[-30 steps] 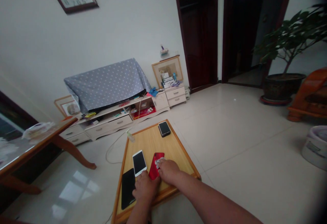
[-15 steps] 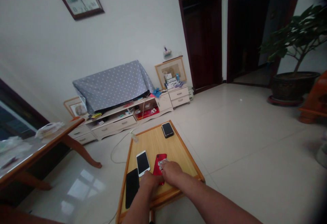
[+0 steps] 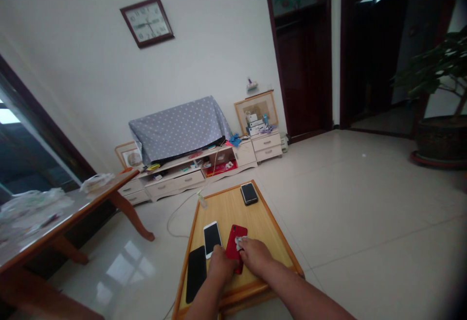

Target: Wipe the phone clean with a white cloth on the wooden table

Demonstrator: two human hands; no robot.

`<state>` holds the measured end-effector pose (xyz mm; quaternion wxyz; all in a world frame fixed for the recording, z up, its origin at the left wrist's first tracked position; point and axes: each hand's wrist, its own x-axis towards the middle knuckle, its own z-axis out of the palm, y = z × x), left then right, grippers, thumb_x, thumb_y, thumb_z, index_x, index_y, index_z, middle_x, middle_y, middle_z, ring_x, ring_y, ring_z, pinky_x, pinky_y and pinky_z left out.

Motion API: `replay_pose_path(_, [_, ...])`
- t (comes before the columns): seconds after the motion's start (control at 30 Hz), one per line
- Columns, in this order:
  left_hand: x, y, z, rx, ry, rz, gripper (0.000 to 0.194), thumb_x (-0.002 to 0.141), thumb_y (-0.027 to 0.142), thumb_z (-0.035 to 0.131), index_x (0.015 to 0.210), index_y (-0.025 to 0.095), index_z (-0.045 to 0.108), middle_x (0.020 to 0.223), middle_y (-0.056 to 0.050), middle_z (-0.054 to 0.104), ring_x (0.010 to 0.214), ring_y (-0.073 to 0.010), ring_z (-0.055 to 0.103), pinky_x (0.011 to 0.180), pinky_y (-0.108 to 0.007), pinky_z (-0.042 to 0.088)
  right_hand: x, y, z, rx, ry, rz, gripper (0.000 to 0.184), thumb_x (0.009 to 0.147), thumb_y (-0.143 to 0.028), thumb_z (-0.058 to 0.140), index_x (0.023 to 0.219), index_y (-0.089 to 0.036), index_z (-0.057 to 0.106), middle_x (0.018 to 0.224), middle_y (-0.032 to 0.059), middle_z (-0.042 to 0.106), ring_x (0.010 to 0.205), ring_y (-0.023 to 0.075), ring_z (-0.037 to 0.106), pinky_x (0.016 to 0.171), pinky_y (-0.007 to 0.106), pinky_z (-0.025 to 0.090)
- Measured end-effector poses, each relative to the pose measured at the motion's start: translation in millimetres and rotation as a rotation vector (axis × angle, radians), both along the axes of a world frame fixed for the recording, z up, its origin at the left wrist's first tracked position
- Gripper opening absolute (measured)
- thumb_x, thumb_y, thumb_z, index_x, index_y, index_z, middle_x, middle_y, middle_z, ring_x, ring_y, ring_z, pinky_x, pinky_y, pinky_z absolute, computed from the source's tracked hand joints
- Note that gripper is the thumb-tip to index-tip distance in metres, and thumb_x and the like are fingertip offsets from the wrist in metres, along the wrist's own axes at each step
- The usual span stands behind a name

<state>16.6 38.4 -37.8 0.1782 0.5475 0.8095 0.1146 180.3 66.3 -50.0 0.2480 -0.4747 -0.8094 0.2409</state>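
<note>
At far left, a wooden-edged glass table (image 3: 93, 198) carries crumpled plastic bags (image 3: 31, 208). Past it along the wall runs a cream TV cabinet (image 3: 171, 181), with a grey polka-dot cloth (image 3: 178, 128) draped over something above it and a square wall clock (image 3: 147, 22) higher up. A thin white cable (image 3: 178, 218) trails across the tile floor (image 3: 346, 203) to the low wooden counter (image 3: 228, 213), which bears four phones. A black phone (image 3: 196, 274) lies along its near left side. Just right of that, a white-framed phone (image 3: 212, 239) lies screen up, its lower end beside the left hand (image 3: 221, 265). That hand's grip curls down against the left edge of a red phone (image 3: 235, 249), though I cannot tell whether it is clamped on it. The red phone lies between the two hands, its screen hidden. The right hand (image 3: 255, 257) has its grip together on a small white cloth (image 3: 240, 243), pressed onto the red phone. A dark phone (image 3: 249, 194) lies at the counter's far end. At far right stands a potted plant (image 3: 443, 67).
</note>
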Motion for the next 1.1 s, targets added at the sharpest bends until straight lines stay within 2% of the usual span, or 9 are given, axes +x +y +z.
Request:
replay_pose_path(0.1, [-5,-5,1.2,0.107,-0.169,0.019,0.029,0.068,0.020,0.063,0.097,0.020,0.057,0.090,-0.004,0.075,0.083,-0.0199,0.071,0.068,-0.026,0.049,2,4,-3.6,-0.030,0.065,-0.063,0.024,0.087,-0.016,0.056,0.098,-0.020,0.076,0.108,0.0091,0.077,0.103,0.0233,0.069,0.090,0.029,0.044])
replay_pose_path(0.17, [-7,-8,-1.3,0.161,-0.274,0.015,0.021,0.070,0.020,0.060,0.091,0.018,0.058,0.087,-0.004,0.075,0.081,-0.0194,0.071,0.068,-0.026,0.050,4,8,-6.6,-0.058,0.123,-0.130,0.019,0.087,-0.018,0.056,0.086,-0.019,0.075,0.099,0.0088,0.077,0.095,0.0220,0.069,0.083,0.027,0.044])
replay_pose_path(0.3, [-12,-14,-8.1,0.276,-0.448,-0.001,0.025,0.079,0.030,0.055,0.100,0.017,0.061,0.091,-0.004,0.075,0.081,-0.0174,0.070,0.070,-0.025,0.051,9,16,-12.4,-0.093,0.293,-0.260,0.016,0.088,-0.021,0.055,0.085,-0.020,0.070,0.095,0.0068,0.075,0.089,0.0188,0.067,0.076,0.025,0.042])
replay_pose_path(0.4, [-17,-19,-10.2,0.364,-0.502,-0.010,0.031,0.080,0.039,0.057,0.101,0.017,0.063,0.088,-0.004,0.073,0.077,-0.0180,0.068,0.069,-0.027,0.051,12,22,-14.1,-0.111,0.431,-0.332,0.015,0.086,-0.023,0.055,0.091,-0.021,0.069,0.093,0.0050,0.075,0.083,0.0184,0.067,0.070,0.024,0.042])
replay_pose_path(0.53, [-20,-26,-12.9,0.479,-0.481,-0.053,0.034,0.079,0.045,0.062,0.099,0.018,0.067,0.092,-0.005,0.073,0.084,-0.0211,0.067,0.078,-0.033,0.051,13,27,-10.8,-0.130,0.603,-0.398,0.022,0.083,-0.029,0.057,0.099,-0.022,0.069,0.092,0.0053,0.076,0.083,0.0209,0.068,0.069,0.026,0.045])
replay_pose_path(0.8, [-22,-34,-26.5,0.610,-0.394,-0.195,0.037,0.089,0.050,0.058,0.109,0.021,0.068,0.107,-0.008,0.072,0.101,-0.0243,0.066,0.094,-0.040,0.051,8,26,6.4,-0.181,0.844,-0.412,0.027,0.078,-0.039,0.057,0.085,-0.017,0.070,0.077,0.0058,0.073,0.070,0.0213,0.065,0.061,0.028,0.046])
replay_pose_path(0.9, [-24,-33,-29.4,0.633,-0.352,-0.232,0.037,0.092,0.050,0.056,0.111,0.022,0.070,0.106,-0.009,0.072,0.101,-0.0258,0.065,0.094,-0.042,0.050,1,29,8.9,-0.207,0.895,-0.415,0.030,0.077,-0.043,0.058,0.084,-0.016,0.070,0.072,0.0057,0.071,0.064,0.0204,0.063,0.058,0.028,0.045])
replay_pose_path(1.1, [-26,-34,-33.0,0.629,-0.276,-0.274,0.036,0.095,0.049,0.052,0.113,0.024,0.071,0.099,-0.009,0.072,0.095,-0.0255,0.065,0.088,-0.040,0.049,-10,40,11.3,-0.219,0.962,-0.435,0.037,0.078,-0.054,0.063,0.080,-0.017,0.068,0.074,0.0050,0.069,0.067,0.0192,0.060,0.061,0.028,0.045])
